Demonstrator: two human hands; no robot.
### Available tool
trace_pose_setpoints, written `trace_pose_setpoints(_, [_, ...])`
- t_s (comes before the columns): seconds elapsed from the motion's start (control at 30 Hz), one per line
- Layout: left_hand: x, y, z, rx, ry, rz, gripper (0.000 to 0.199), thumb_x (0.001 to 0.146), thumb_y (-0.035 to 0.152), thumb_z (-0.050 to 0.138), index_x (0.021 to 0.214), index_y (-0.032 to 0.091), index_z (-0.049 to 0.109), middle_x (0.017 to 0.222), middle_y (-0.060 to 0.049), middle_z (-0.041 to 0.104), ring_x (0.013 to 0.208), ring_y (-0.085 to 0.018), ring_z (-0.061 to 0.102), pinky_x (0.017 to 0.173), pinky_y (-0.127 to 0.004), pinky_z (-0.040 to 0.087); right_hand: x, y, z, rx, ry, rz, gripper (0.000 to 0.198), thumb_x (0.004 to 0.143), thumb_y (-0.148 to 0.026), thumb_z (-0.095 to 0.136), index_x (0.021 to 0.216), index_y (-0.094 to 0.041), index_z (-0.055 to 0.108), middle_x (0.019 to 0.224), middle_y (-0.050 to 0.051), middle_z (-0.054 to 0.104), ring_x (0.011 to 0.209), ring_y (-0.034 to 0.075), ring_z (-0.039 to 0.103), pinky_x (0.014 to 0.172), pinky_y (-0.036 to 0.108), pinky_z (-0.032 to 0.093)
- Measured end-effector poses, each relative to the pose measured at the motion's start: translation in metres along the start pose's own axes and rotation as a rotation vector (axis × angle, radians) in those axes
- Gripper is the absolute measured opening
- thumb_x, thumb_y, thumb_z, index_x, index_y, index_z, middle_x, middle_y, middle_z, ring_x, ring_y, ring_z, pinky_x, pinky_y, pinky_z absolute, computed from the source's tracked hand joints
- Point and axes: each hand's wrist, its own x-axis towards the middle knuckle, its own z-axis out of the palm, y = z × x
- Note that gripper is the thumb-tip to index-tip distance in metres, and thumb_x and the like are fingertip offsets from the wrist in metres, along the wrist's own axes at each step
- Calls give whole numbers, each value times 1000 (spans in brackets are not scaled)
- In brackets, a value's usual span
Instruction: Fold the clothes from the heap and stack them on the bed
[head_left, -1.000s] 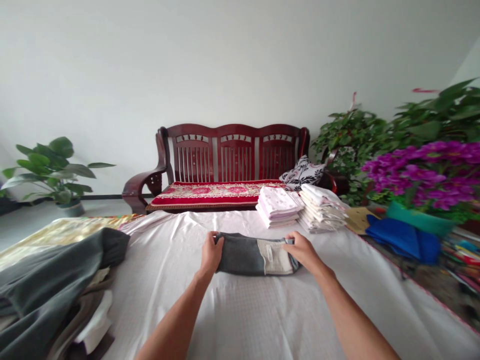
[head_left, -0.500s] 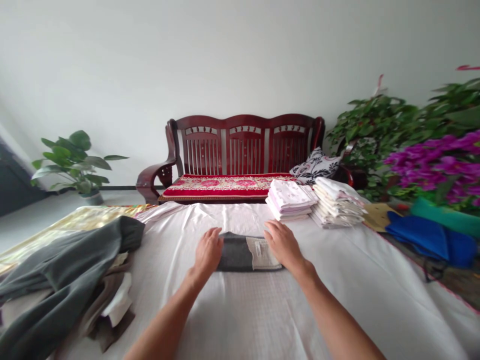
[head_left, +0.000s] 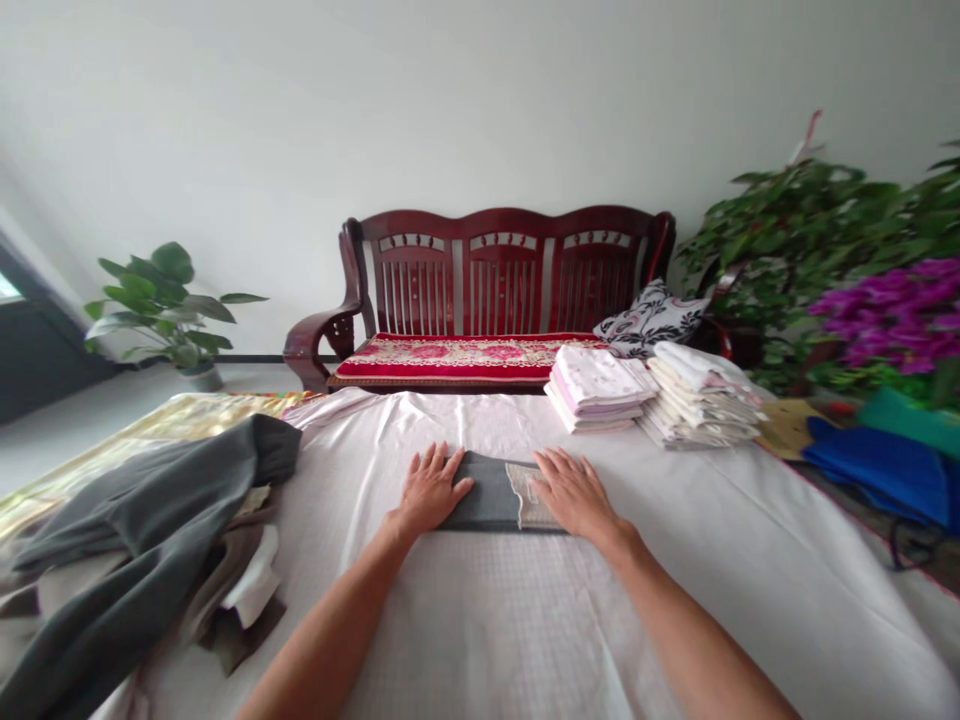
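A dark grey garment, folded into a flat rectangle, lies on the pale sheet in front of me. Towards its right end a beige lace-edged panel shows. My left hand rests flat on the left end, fingers stretched out and thumb on the grey cloth. My right hand lies spread over the right end and covers part of the beige panel. Neither hand grasps anything. What kind of garment it is cannot be told from its folded shape.
To the left lies a loose heap of dark grey clothes. Two folded stacks stand at the far right, a pinkish one and a cream one. Behind is a wooden bench; blue cloth lies at the right.
Both hands have flattened down onto the folded garment, their fingers spreading. The right hand now covers more of the beige panel. The whole view has shifted slightly.
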Motion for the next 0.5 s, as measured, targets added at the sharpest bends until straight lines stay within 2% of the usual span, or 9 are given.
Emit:
trace_pose_setpoints(0.13, [-2,-19,-2,-27,-4,-98,62,99,55,37,154,26,36,161,-14,33,149,-33,28,118,-53,24,-1,4,0,-12,-2,11,55,101,-45,34,151,-23,41,156,9,42,145,29,34,117,56,24])
trace_pose_setpoints(0.3, [-17,-47,-6,-154,75,-266,60,100,44,41,152,14,39,157,-18,39,148,-32,30,120,-49,22,1,12,-1,-1,-34,-31,51,102,-42,31,149,-26,44,155,9,44,144,28,37,115,56,29])
trace_pose_setpoints(0.4, [-26,-58,-9,-385,183,-380,54,98,34,42,145,6,45,150,-20,47,142,-28,41,118,-40,29,2,13,-5,7,14,-3,49,102,-37,32,146,-23,46,153,10,47,143,29,37,114,57,30])
trace_pose_setpoints(0.5, [-30,-61,-9,-532,227,-470,49,95,28,45,140,8,51,138,-19,58,126,-26,58,108,-38,42,1,0,-12,41,139,3,48,101,-35,35,145,-20,48,150,12,50,143,29,38,115,57,29])
